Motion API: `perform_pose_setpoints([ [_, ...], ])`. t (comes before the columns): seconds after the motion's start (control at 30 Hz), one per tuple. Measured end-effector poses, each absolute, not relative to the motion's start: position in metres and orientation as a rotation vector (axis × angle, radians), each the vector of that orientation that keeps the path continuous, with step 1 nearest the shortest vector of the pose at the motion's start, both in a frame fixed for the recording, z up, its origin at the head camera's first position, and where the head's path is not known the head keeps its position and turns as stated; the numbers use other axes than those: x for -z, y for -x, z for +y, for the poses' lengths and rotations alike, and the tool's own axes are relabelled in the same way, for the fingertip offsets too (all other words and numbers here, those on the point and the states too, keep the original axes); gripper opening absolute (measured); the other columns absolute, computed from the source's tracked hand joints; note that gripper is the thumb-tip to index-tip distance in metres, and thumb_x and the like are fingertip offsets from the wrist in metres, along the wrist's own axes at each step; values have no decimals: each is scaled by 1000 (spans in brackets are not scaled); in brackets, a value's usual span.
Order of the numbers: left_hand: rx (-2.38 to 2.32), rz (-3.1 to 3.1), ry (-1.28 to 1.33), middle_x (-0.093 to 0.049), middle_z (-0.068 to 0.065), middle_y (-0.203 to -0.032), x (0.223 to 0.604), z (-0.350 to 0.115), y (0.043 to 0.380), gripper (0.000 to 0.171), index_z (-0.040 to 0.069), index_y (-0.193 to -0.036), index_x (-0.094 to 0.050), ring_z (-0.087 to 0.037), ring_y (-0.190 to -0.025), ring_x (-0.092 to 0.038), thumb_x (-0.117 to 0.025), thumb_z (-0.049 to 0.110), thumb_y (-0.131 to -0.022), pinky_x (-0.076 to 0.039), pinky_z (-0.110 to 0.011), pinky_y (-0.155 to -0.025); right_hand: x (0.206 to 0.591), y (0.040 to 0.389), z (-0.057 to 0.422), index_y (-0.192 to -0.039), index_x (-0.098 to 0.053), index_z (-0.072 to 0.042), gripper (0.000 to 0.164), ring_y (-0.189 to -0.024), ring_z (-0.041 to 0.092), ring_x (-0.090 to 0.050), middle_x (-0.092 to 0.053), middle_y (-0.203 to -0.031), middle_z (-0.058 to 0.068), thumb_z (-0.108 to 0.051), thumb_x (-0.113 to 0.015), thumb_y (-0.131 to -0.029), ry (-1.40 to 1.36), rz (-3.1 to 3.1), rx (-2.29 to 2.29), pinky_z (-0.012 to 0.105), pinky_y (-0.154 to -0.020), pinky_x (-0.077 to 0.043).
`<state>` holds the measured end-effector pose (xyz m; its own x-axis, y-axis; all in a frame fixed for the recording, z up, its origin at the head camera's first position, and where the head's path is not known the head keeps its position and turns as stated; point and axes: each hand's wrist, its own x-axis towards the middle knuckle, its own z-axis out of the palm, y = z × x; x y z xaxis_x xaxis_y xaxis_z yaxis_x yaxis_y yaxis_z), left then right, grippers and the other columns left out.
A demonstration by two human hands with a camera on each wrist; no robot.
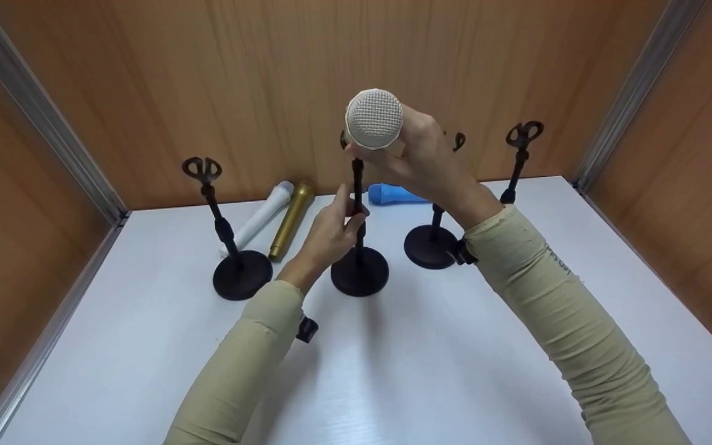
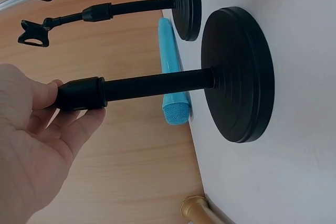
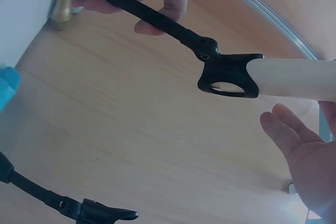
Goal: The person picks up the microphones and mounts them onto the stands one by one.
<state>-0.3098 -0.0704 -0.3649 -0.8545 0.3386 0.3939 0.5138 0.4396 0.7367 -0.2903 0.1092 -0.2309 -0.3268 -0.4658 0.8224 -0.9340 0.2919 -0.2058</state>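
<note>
In the head view my right hand (image 1: 421,151) holds a pale microphone with a silver mesh head (image 1: 374,118), up above the middle black stand (image 1: 360,272). From the right wrist, the microphone's pale handle (image 3: 294,80) has its end in the stand's clip (image 3: 228,77), with the fingers of my right hand (image 3: 310,156) beside and below it. My left hand (image 1: 331,232) pinches the stand's collar (image 2: 81,94) between thumb and fingers. The stand's round base (image 2: 239,74) rests on the white table.
Another black stand (image 1: 241,275) is at left, and two more, a nearer one (image 1: 430,247) and a farther one (image 1: 521,139), at right. White (image 1: 263,216), gold (image 1: 293,219) and blue (image 1: 396,194) microphones lie near the wooden back wall (image 1: 269,93). Wooden panels flank the table (image 1: 115,346).
</note>
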Motion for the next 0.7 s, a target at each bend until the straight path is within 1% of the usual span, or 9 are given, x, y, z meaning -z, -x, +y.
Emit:
perform_pose_setpoints([
  [0.23, 1385, -2495, 752, -71, -9, -103, 368, -74, 310, 36, 8, -136, -42, -21, -96, -67, -56, 4, -104, -57, -40, -89, 237, 293, 105, -129, -59, 4, 46, -119, 18, -64, -68, -120, 13, -27, -71, -97, -1183, -1975, -951, 34, -101, -50],
  [0.47, 1392, -2498, 741, -71, -8, -105, 368, -73, 312, 38, 10, -139, -42, -20, -101, -67, -56, 5, -104, -56, -40, -92, 243, 298, 103, -131, -58, 1, 50, -121, 20, -63, -67, -123, 12, -32, -71, -97, -1079, -2082, -932, 35, -101, -50],
  [0.7, 1367, -2493, 755, -72, -9, -106, 368, -72, 313, 38, 8, -138, -42, -22, -103, -68, -56, 4, -104, -56, -41, -92, 249, 306, 102, -133, -58, -2, 50, -123, 19, -61, -65, -125, 11, -30, -73, -96, -1018, -2141, -934, 35, -105, -47],
])
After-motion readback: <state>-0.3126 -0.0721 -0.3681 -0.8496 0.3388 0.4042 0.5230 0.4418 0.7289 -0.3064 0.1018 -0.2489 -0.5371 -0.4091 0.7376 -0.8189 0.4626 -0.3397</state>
